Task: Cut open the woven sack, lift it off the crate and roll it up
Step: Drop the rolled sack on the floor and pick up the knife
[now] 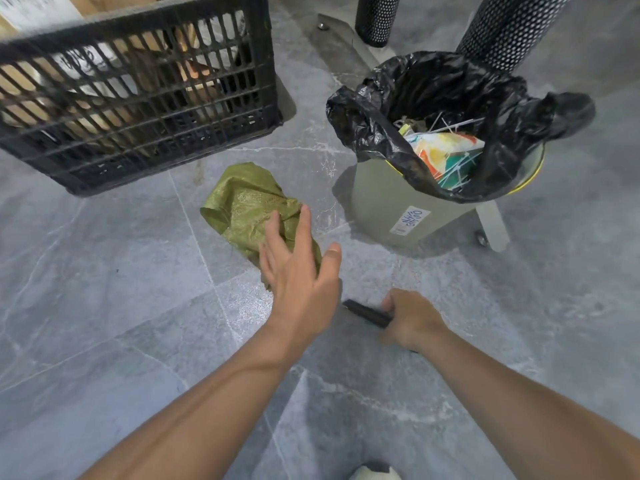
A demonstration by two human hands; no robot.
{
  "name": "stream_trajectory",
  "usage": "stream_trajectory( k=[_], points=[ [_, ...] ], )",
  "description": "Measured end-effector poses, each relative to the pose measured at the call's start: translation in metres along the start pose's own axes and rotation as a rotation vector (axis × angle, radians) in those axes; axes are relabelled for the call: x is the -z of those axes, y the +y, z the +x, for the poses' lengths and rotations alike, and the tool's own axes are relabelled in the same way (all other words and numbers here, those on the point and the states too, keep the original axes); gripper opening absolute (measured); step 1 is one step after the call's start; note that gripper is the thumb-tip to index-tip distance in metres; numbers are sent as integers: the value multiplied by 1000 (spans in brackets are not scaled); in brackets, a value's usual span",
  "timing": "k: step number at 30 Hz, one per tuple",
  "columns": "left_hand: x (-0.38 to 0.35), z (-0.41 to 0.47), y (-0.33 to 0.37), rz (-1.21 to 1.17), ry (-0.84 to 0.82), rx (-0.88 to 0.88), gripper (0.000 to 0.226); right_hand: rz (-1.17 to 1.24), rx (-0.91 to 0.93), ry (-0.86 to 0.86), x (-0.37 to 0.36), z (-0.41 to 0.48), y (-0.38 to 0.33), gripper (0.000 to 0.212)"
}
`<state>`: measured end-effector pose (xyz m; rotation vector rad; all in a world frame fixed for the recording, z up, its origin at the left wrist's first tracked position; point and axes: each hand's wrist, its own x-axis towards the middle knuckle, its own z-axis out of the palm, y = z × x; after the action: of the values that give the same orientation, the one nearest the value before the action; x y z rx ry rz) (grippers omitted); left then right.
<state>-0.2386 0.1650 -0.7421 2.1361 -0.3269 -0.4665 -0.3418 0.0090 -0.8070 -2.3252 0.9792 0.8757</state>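
Observation:
The green woven sack (246, 207) lies rolled into a crumpled bundle on the grey tiled floor, just in front of the black plastic crate (138, 98). My left hand (298, 268) hovers over the sack's near end with fingers spread, holding nothing. My right hand (410, 318) is closed around a black knife handle (367, 311) low over the floor, to the right of the sack. The crate is uncovered and holds brown and white packages seen through its slats.
A grey bin (384, 206) lined with a black bag and full of scraps stands right of the sack. Two perforated black metal legs (377, 19) rise behind it. A shoe tip (375, 474) shows at the bottom edge.

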Motion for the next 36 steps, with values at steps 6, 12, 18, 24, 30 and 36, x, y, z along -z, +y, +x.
stream_trajectory(
  k=[6,12,18,24,30,36],
  points=[
    [3,1,-4,10,-9,-4,84,31,14,55,-10,-2,6,25],
    [13,5,1,-6,10,14,81,458,148,-34,-1,-3,-5,28],
    [30,13,7,-18,48,8,84,914,228,-41,8,1,-37,30],
    [56,28,22,-60,81,5,75,1090,336,-8,38,-9,-84,21],
    [104,36,53,-113,109,31,76,1119,353,38,84,-41,-133,12],
    [183,12,123,-165,88,112,68,1354,261,16,137,-120,-184,6]
  ],
)
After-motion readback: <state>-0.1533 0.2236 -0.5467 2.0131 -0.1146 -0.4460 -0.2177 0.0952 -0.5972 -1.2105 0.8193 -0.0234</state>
